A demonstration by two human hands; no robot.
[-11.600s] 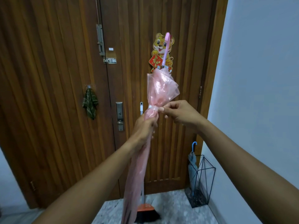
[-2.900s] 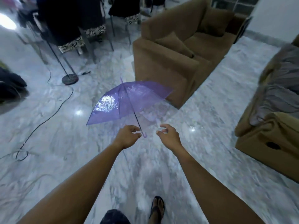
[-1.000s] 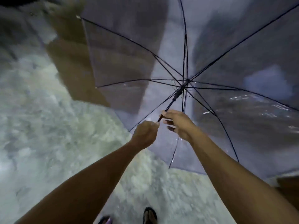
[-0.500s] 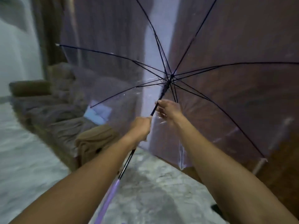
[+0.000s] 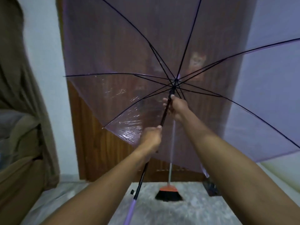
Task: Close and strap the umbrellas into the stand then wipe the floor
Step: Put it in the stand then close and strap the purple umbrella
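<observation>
Two hands grip the shaft [image 5: 164,116] of the open purple umbrella [image 5: 121,51], held up before the door [image 5: 97,151]. Left hand [image 5: 151,138] sits low, likely steadying; right hand [image 5: 177,108] sits just under the hub [image 5: 175,82], likely placed to pull it shut.

One wide-angle camera, worn on the head, looks forward and a little down. Both forearms run out from the near bottom edge to the left hand [image 5: 151,137] and right hand [image 5: 177,106], close at the middle. It faces a wooden door [image 5: 84,143] on the far side, seen mostly through the purple umbrella [image 5: 113,54] filling the upper view. The marble floor [image 5: 194,208] lies below, with what looks like a sofa [image 5: 16,168] at the left edge.
</observation>
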